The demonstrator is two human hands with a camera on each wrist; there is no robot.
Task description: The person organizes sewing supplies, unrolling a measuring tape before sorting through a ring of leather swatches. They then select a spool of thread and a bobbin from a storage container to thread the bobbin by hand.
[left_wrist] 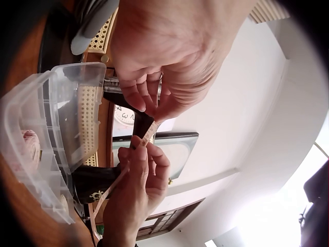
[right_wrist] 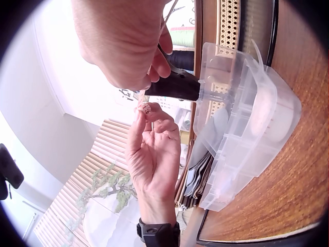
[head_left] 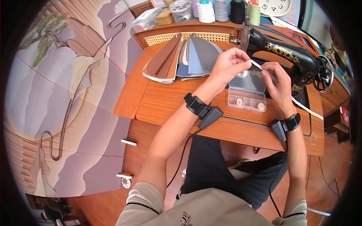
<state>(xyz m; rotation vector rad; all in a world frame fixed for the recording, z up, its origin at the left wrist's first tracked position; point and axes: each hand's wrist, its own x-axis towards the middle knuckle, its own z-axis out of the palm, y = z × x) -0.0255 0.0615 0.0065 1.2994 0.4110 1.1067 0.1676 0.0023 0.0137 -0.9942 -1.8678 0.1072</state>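
Note:
Both hands are raised above the table, pinching a narrow white measuring tape (head_left: 257, 65) with printed marks. My left hand (head_left: 229, 67) grips its end between thumb and fingertips. A short way along, my right hand (head_left: 278, 80) pinches it too, leaving a short stretch between them. Past the right wrist, the tape's loose length (head_left: 307, 107) runs down to the right. Below the hands stands a clear plastic box (head_left: 249, 99) with its lid (head_left: 247, 83) raised. Inside it lie a pale roll (head_left: 239, 102) and another round pale piece (head_left: 261, 106) in separate compartments.
A black sewing machine (head_left: 283, 51) stands right of and behind the hands. Fanned fabric swatches (head_left: 164, 60) lie at the table's back left. Behind them, a raised ledge (head_left: 222, 28) bears thread spools (head_left: 206, 12) and small boxes (head_left: 147, 19). A patterned panel (head_left: 90, 124) stands left.

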